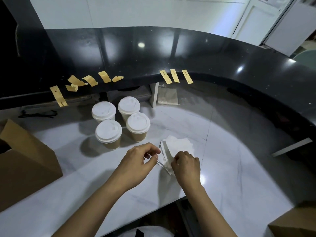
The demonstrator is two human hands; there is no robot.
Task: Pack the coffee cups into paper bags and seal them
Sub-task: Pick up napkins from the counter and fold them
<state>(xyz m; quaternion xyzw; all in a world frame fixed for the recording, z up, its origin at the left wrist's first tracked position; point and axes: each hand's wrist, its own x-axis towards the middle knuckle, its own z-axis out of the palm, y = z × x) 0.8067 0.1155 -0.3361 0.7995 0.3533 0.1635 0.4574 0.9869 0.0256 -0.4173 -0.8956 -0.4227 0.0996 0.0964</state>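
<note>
Several brown paper coffee cups (108,132) with white lids stand grouped on the white marble counter (230,177). Just right of them lies a small stack of white napkins (177,146). My right hand (186,165) grips the near end of that stack. My left hand (140,159) pinches the edge of a thin sheet at the stack's left side. An open brown paper bag (25,165) stands at the left edge of the counter. Yellow sticker strips (175,76) hang along the raised black ledge (222,57).
More yellow strips (59,95) stick to the ledge at the left. A second brown bag corner (295,221) shows at the bottom right. A packet of pale paper (168,96) leans under the ledge behind the cups. The ledge curves round the right side.
</note>
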